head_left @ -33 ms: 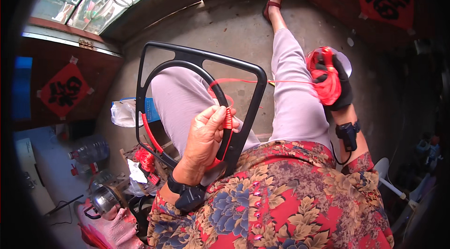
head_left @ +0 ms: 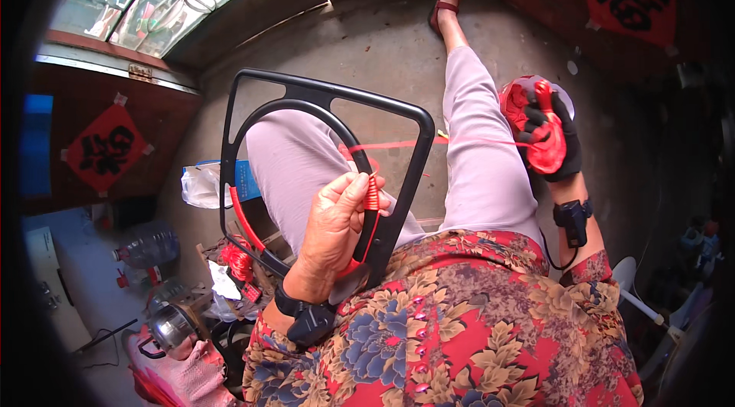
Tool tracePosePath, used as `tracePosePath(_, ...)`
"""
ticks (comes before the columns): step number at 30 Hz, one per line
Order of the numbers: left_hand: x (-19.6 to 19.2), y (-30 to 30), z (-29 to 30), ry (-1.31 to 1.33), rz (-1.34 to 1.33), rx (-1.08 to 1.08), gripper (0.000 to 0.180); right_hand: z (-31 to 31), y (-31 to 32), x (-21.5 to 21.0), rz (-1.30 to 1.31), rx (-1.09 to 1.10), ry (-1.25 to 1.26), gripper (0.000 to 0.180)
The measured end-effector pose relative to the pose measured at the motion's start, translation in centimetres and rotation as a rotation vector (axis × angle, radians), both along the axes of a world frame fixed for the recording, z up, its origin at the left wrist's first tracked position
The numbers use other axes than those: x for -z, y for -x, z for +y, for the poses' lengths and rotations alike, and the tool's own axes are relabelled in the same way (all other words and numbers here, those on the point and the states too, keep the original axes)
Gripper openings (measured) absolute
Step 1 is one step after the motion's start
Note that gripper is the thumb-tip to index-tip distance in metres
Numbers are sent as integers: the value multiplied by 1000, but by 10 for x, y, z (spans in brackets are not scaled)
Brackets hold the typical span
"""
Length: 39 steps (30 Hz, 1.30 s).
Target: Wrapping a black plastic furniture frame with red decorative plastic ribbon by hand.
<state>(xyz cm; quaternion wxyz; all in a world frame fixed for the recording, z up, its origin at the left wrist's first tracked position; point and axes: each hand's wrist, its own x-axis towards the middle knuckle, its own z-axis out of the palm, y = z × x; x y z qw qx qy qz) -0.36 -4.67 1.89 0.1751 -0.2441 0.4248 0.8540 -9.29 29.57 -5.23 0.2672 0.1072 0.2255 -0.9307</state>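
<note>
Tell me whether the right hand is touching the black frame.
Apart. The head view shows a clear gap: the gloved right hand is well right of the black frame, with red strand stretched between them.

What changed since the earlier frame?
Right hand shifted slightly right with its red bundle; the strand now sits lower in view across the black frame. Nothing visibly grabbed or released. Left hand still pinches the wrapped ring; frame unmoved.

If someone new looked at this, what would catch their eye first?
Probably the black frame over the person's left leg, where the left hand pinches red coils. Next, the bright red bundle in the gloved right hand, off to the right. A floral top fills the lower middle.
</note>
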Motion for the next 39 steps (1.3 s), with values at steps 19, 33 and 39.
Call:
tracePosePath(19, 32, 0, 12, -165, 25, -56, 12, -162, 47, 11, 444, 42, -907, 32)
tracePosePath(33, 43, -3, 13, -145, 75, 4, 23, -208, 29, -29, 181, -748, 298, 41)
tracePosePath(39, 36, -1, 13, -42, 54, -7, 16, -170, 29, -3, 351, -587, -205, 45)
